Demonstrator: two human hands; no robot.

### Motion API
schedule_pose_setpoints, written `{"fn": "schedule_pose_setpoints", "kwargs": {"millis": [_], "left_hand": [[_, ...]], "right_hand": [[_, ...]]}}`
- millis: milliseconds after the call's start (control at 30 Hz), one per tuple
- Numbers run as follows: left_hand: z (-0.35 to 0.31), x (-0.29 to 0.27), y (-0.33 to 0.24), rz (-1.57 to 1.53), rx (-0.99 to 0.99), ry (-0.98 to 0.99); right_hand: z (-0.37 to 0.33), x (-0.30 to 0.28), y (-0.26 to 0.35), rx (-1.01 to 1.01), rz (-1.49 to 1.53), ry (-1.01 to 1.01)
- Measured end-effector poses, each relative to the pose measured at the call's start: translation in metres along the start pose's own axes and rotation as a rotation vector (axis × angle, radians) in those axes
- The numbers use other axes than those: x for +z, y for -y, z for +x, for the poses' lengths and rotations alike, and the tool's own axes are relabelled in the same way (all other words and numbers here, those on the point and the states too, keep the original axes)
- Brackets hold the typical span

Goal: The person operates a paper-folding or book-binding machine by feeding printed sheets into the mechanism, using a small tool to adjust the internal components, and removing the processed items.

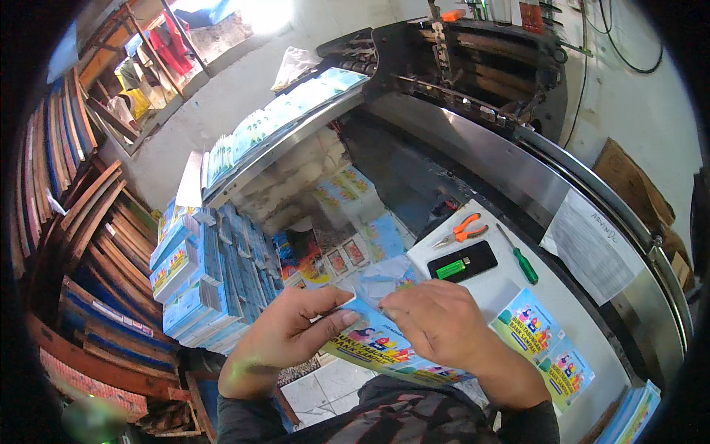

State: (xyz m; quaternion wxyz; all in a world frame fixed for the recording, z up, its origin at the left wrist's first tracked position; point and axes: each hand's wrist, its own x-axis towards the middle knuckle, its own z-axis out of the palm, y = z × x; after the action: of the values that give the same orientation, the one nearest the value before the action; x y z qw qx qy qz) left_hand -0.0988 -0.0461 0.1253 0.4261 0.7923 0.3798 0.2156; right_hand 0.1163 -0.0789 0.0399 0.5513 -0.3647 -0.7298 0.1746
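Held up near the centre, just left of the white worktop (484, 294): a blue-and-yellow printed sheet (373, 345), gripped along its far edge by the left hand (288, 325), pinching between thumb and forefinger, and by the right hand (436, 318), fingers curled closed over the rim; cannot tell whether in one layer or several. Likely light and flexible, perhaps slick on the printed face and easy to crease, so best taken by the edges with a gentle pinch. Spread over the worktop to the right, orange-handled pliers (466, 231), a green lighter-like object (452, 268) atop a black phone (482, 259), a green screwdriver (525, 265) and matching printed sheets (529, 325). Banked on the left, bundles of blue booklets (214, 274) near racked boards (111, 244); at far right, dark machinery (495, 66) against a pale wall (629, 111); underfoot on the near side, light floor tiles (318, 392)
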Motion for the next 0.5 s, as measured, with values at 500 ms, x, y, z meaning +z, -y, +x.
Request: {"fn": "schedule_pose_setpoints", "kwargs": {"millis": [500], "left_hand": [[0.071,-0.023,0.045,-0.694,-0.031,-0.369]], "right_hand": [[-0.019,-0.036,0.002,-0.044,-0.825,0.182]]}}
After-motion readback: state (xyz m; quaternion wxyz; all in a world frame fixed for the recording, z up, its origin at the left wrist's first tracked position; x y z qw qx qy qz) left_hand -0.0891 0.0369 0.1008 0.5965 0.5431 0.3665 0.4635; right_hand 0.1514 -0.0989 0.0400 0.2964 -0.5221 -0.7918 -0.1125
